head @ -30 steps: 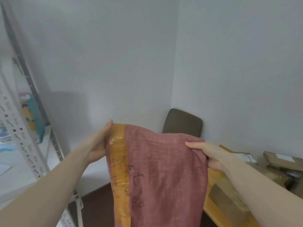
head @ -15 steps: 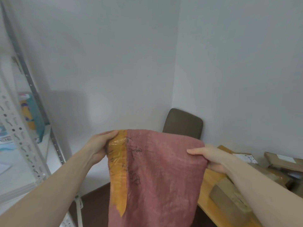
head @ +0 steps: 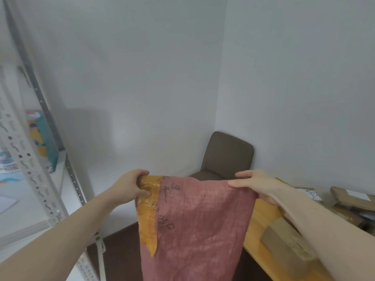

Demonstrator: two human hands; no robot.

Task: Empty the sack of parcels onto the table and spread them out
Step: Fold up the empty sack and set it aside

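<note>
Sack [head: 203,224] — chair [head: 227,157] behind, parcels [head: 288,242] beside

The sack [head: 198,226] was a limp, flat, pinkish-red woven bag with a strip of yellow-brown tape down its left edge and dark scribbled writing, hanging in the air beside the table [head: 261,222]. Brown cardboard parcels [head: 288,242] lay scattered on the wooden tabletop at right.

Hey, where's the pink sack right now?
In the head view the pink sack hangs centre-low, held up by the left hand and right hand, left of the wooden table.
</note>
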